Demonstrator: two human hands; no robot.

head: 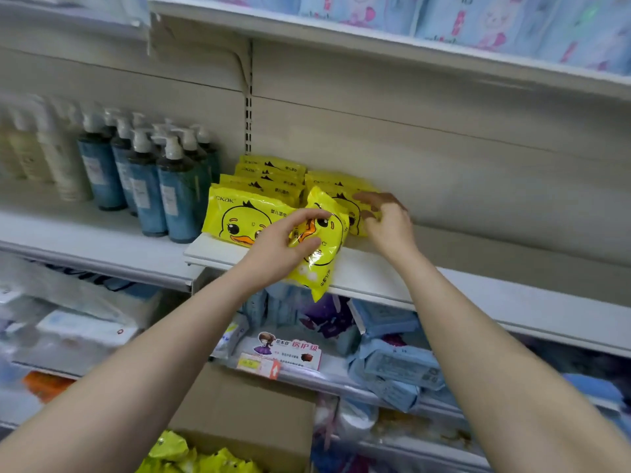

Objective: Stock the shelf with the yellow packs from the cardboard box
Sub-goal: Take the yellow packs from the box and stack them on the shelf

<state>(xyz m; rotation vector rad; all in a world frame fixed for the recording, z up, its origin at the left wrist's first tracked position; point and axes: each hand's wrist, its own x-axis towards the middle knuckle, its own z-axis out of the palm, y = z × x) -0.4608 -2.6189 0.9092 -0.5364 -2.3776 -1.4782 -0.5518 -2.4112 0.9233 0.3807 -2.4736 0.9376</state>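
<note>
At shelf (pixel 478 295) edge, yellow pack (pixel 319 264) upright

Duck-print yellow packs (pixel 317 240) — glossy crinkled plastic film. Shelf (pixel 478 295) — matt painted metal. Cardboard box (pixel 246 414) — matt brown. Pump bottles (pixel 177 196) — smooth plastic.

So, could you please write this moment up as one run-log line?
left hand: holding yellow pack at shelf edge | right hand: open, on shelved packs | cardboard box: packs remain
</note>
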